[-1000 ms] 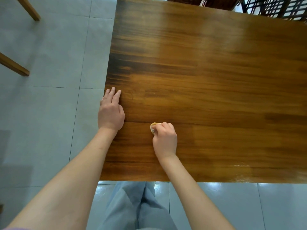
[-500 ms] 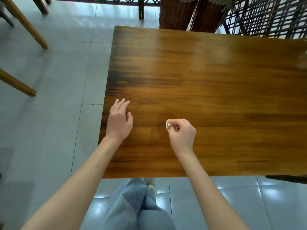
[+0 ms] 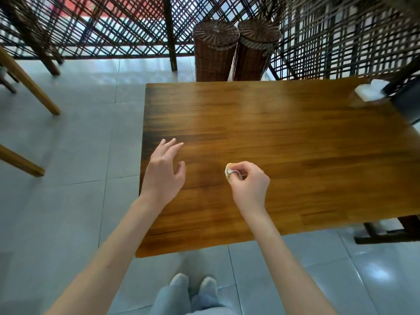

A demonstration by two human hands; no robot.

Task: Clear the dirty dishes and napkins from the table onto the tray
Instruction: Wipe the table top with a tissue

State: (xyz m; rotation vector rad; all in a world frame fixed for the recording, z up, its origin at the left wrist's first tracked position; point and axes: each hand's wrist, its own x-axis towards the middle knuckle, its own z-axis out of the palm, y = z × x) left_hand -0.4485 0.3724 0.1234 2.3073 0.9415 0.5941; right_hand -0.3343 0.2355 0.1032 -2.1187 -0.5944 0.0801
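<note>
Head view has tipped up a lot in the last second, so now I see the whole table [image 3: 284, 137], the lattice screen [image 3: 102, 26] behind it and two wicker bins [image 3: 236, 51] at its far edge. A second ago my left hand [image 3: 164, 171] lay flat on the table's left edge. Now it is lifted, with the fingers spread and loose, holding nothing. My right hand [image 3: 248, 183] has moved a bit to the right and still pinches a small crumpled napkin [image 3: 229, 171] between thumb and fingers, just over the wood near the front middle of the table. I think the wiping or picking up here is done and I am looking for where to go next. The new view shows something white [image 3: 370, 92] at the far right corner. It is too blurry to tell if it is a napkin stack or a dish. I see no tray anywhere, so the napkin has no place to go yet. I guess I must turn and find the tray.
</note>
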